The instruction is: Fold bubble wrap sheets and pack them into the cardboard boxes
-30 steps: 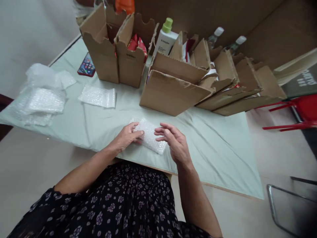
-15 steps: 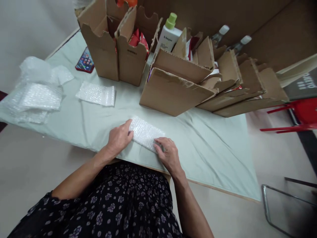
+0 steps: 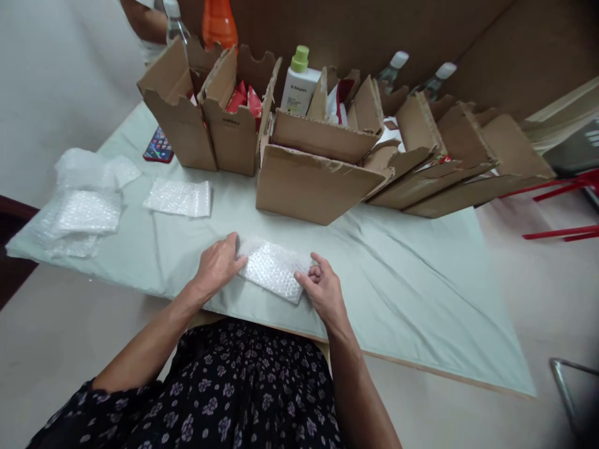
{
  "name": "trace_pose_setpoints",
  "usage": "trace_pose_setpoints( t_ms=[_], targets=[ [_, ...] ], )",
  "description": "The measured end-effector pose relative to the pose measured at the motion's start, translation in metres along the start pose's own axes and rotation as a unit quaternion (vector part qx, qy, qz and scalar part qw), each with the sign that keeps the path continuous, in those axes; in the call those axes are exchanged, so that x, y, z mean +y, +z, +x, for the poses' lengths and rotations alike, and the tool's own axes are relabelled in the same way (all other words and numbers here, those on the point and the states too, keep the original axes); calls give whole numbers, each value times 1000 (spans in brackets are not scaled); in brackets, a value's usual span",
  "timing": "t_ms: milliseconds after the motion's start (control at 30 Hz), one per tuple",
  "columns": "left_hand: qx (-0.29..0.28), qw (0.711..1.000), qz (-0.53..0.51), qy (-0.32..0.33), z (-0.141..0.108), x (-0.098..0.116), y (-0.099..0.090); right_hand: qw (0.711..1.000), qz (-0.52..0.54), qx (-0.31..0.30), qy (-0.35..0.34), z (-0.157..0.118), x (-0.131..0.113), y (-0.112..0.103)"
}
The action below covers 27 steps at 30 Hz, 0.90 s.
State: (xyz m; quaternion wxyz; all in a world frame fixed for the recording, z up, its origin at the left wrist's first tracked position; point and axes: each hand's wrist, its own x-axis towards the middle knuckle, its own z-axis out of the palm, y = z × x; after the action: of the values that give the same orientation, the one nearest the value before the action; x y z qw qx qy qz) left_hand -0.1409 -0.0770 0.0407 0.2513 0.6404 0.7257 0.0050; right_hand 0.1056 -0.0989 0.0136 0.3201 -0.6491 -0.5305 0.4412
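Observation:
A folded piece of clear bubble wrap [image 3: 271, 268] lies flat on the table near its front edge. At its left end, my left hand [image 3: 219, 265] grips it with the thumb on top and the fingers around the far side. My right hand [image 3: 325, 287] holds the right end, thumb on the upper face, index finger stretched along the far corner and the other fingers curled. Whether anything is inside the wrap cannot be made out. Another flat piece of bubble wrap [image 3: 178, 197] lies farther back on the left.
A bubble wrap pile [image 3: 87, 212] rests at the table's left end. Behind stand cardboard boxes [image 3: 313, 187] holding packets, a white bottle with a green cap [image 3: 299, 84] and clear bottles [image 3: 393, 68]. A phone [image 3: 159, 146] lies beside the leftmost box. Another person's arm [image 3: 147, 22] shows at the back left.
The view has tilted up and shifted slightly, showing an orange bottle and another person's arm at the back. My right index finger has straightened along the wrap's end; both hands stay at its ends.

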Motion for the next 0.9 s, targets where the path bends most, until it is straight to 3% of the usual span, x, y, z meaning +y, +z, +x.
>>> trace_pose_setpoints(
  t_ms=[100, 200, 333, 433, 533, 667, 800, 900],
  targets=[
    [-12, 999, -43, 19, -4, -6, -1, 997, 60, -49, -22, -16, 3, -8],
    [-26, 984, -160, 73, -12, -16, -2, 995, 64, -39, -72, -28, 7, -19],
    [-90, 905, -399, 116, -24, -20, -5, 991, 80, -4, -109, -32, -1, -33],
    [-33, 848, -513, 126, -24, -5, -19, 983, 111, 43, -142, -22, -27, -47],
    [58, 800, -565, 192, -12, 20, -50, 962, 125, 108, -218, -1, -66, -66],
    [129, 739, -584, 311, 11, 50, -108, 923, 123, 118, -345, 32, -115, -93],
    [174, 718, -572, 356, 26, 76, -158, 899, 79, 155, -401, 59, -158, -117],
    [175, 712, -585, 346, 41, 95, -182, 884, 80, 163, -430, 80, -180, -129]
  ],
)
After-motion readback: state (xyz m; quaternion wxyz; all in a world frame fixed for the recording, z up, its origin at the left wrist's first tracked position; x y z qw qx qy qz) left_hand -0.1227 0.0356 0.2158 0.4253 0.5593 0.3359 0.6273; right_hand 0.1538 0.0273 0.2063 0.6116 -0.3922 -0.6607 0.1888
